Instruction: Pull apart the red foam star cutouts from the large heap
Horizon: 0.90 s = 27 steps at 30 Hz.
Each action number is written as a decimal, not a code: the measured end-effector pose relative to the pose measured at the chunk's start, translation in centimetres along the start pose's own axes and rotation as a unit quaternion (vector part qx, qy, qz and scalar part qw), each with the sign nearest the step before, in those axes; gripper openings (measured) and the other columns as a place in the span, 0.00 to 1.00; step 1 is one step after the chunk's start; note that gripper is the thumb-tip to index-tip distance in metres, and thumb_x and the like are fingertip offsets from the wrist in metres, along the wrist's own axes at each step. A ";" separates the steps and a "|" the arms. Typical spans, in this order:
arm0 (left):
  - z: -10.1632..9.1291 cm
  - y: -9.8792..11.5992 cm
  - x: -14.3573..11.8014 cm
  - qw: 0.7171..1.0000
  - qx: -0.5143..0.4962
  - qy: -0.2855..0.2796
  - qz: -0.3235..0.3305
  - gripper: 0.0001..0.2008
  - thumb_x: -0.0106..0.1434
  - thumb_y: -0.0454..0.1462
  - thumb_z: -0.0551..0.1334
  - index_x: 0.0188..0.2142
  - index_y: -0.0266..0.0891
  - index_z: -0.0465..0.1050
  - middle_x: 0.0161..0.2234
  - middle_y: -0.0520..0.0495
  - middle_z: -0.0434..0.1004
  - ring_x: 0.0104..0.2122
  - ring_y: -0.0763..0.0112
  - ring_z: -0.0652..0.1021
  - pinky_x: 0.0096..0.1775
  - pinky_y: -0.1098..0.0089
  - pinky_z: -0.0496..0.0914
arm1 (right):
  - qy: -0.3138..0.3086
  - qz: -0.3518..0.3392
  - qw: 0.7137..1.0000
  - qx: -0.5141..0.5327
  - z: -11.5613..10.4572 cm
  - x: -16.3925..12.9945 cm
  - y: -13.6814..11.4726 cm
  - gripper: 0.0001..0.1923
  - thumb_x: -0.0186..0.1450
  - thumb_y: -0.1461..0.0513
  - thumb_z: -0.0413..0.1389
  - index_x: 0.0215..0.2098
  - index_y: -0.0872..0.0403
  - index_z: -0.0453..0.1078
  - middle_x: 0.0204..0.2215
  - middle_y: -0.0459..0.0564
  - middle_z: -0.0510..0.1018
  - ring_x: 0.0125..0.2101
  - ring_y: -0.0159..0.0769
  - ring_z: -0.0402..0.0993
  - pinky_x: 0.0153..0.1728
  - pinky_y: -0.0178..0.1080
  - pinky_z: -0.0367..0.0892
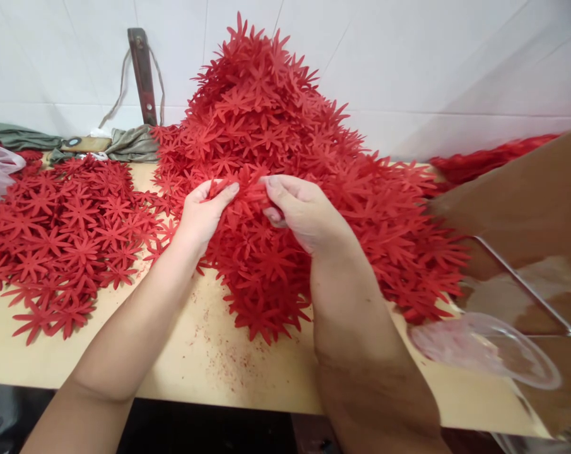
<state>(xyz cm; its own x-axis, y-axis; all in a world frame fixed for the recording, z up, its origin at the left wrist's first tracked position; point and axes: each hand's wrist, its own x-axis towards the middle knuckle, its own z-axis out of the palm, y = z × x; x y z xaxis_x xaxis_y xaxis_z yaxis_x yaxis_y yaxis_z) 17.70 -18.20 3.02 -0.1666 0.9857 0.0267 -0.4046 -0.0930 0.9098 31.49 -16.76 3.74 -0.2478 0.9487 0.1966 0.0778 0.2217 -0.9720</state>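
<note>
A tall heap of red flower-shaped cutouts (pixel 266 120) with thin pointed petals rises against the wall. In front of it, both hands meet at a red flower cutout (pixel 248 192). My left hand (pixel 210 203) is closed, its thumb and fingers pinching the left side of the cutout. On the other side, my right hand (pixel 294 205) pinches the petals with thumb and forefinger, the other fingers curled in. Whether one cutout or a few stacked together are held, I cannot tell. To the left lies a lower, flatter pile of the same cutouts (pixel 72 233).
A clear plastic container (pixel 484 350) lies at the right, beside a brown cardboard box (pixel 526 227) and a metal rod (pixel 522 284). Red crumbs dot the table (pixel 181 359). Grey-green cloth (pixel 136 144) and a metal bracket (pixel 143 75) are by the wall.
</note>
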 end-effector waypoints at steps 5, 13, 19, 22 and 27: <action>0.1 0.3 0.0 0.999 -0.015 0.022 -0.029 0.04 0.54 0.31 0.66 0.28 0.37 0.71 0.24 0.58 0.74 0.26 0.81 0.75 0.36 0.76 0.71 | 0.101 -0.044 0.993 -0.048 -1.2 0.5 1.0 0.15 0.59 0.49 0.59 0.33 0.52 0.72 0.18 0.41 0.62 0.19 0.27 0.59 0.22 0.36 0.58; -0.5 0.6 0.3 0.998 -0.035 0.024 -0.042 0.06 0.50 0.30 0.66 0.30 0.38 0.73 0.25 0.56 0.77 0.25 0.79 0.76 0.32 0.76 0.72 | 0.190 -0.121 0.966 -0.125 -3.7 1.3 2.6 0.11 0.59 0.57 0.59 0.39 0.51 0.72 0.31 0.49 0.76 0.32 0.34 0.73 0.30 0.39 0.69; -0.2 0.5 -0.1 0.996 -0.031 0.031 -0.076 0.07 0.49 0.31 0.66 0.30 0.38 0.73 0.23 0.57 0.77 0.23 0.79 0.75 0.26 0.78 0.69 | 0.150 -0.069 0.984 -0.063 -3.4 1.7 3.1 0.18 0.62 0.49 0.54 0.45 0.50 0.66 0.33 0.50 0.79 0.29 0.36 0.77 0.23 0.38 0.71; -0.1 0.8 -0.2 0.995 -0.034 0.038 -0.087 0.07 0.49 0.31 0.66 0.29 0.39 0.73 0.22 0.58 0.76 0.20 0.80 0.74 0.23 0.78 0.65 | 0.138 -0.057 0.988 -0.047 -3.1 1.5 2.8 0.17 0.63 0.52 0.54 0.47 0.48 0.64 0.37 0.51 0.79 0.29 0.36 0.78 0.24 0.38 0.73; -0.1 0.8 -0.3 0.996 -0.039 0.026 -0.074 0.05 0.50 0.30 0.66 0.28 0.38 0.73 0.21 0.58 0.75 0.19 0.82 0.73 0.22 0.79 0.63 | 0.106 -0.068 0.991 -0.036 -2.9 0.9 2.1 0.18 0.60 0.62 0.55 0.49 0.46 0.63 0.47 0.52 0.76 0.40 0.37 0.79 0.35 0.44 0.77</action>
<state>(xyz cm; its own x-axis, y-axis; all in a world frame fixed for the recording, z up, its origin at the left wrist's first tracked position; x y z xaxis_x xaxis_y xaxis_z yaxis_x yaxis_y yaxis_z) 17.39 -18.53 3.70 -0.1451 0.9809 -0.1294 -0.4971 0.0408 0.8667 34.19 -14.81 2.20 -0.0536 0.9332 0.3554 0.1281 0.3594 -0.9243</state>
